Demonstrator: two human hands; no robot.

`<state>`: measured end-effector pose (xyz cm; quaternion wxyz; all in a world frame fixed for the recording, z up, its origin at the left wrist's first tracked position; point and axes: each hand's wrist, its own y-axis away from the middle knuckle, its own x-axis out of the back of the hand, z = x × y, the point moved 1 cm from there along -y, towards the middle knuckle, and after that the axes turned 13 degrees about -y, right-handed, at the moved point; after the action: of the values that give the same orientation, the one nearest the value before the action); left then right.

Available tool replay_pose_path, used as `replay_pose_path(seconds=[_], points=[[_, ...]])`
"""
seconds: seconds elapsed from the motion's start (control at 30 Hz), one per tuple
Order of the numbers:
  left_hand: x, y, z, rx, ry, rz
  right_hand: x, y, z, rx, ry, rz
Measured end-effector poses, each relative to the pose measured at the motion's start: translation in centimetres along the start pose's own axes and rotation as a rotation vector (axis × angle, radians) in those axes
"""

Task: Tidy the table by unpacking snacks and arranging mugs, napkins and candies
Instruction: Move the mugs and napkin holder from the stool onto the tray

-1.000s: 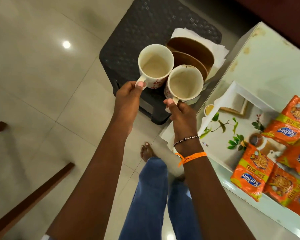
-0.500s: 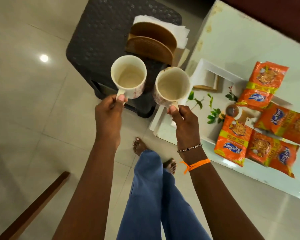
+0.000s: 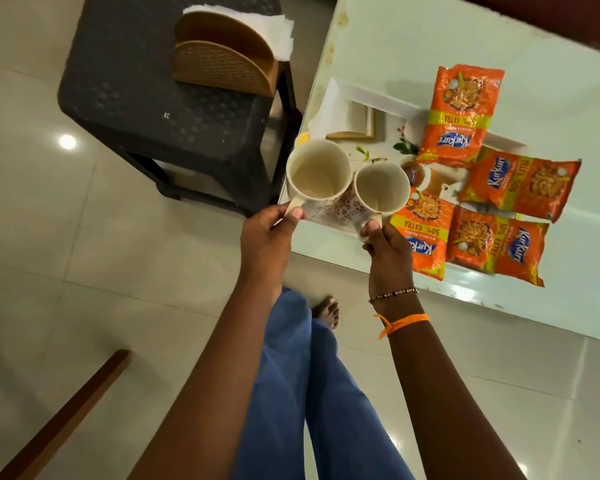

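over table (image 3: pixel 430 46), mugs (image 3: pixel 317 173) in hands (image 3: pixel 267 237)

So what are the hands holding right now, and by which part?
Each holds a mug by its handle: the left hand has the left mug, the right hand has the right mug.

Hidden behind the two mugs (image 3: pixel 350 181): much of the near left part of the printed tray (image 3: pixel 374 98), its leaf pattern showing only in scraps. Covered too, under the four orange snack packets (image 3: pixel 492 174), the tray's right side, and cut by the picture's right and top edges, the far reaches of the glass table (image 3: pixel 430 36). Tucked inside the brown holder (image 3: pixel 222 60) on the dark stool (image 3: pixel 146 98), most of the napkins (image 3: pixel 267 26), with only white edges visible.
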<state>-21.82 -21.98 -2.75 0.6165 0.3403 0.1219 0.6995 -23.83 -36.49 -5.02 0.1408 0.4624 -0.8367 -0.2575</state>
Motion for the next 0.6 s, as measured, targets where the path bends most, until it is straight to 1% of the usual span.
replay_pose_path(seconds=[0.1, 0.37, 0.6], points=[[-1.3, 0.2, -0.2, -0.011, -0.046, -0.005, 0.9, -0.6, 0.6, 0.002, -0.023, 0.013], [-3.4, 0.6, -1.3, 0.013, -0.026, -0.001, 2.3, -1.4, 1.8, -0.013, 0.005, -0.009], [-4.2, 0.2, -1.4, 0.028, -0.055, -0.054, 3.1, -1.5, 1.9, -0.012, 0.11, -0.001]])
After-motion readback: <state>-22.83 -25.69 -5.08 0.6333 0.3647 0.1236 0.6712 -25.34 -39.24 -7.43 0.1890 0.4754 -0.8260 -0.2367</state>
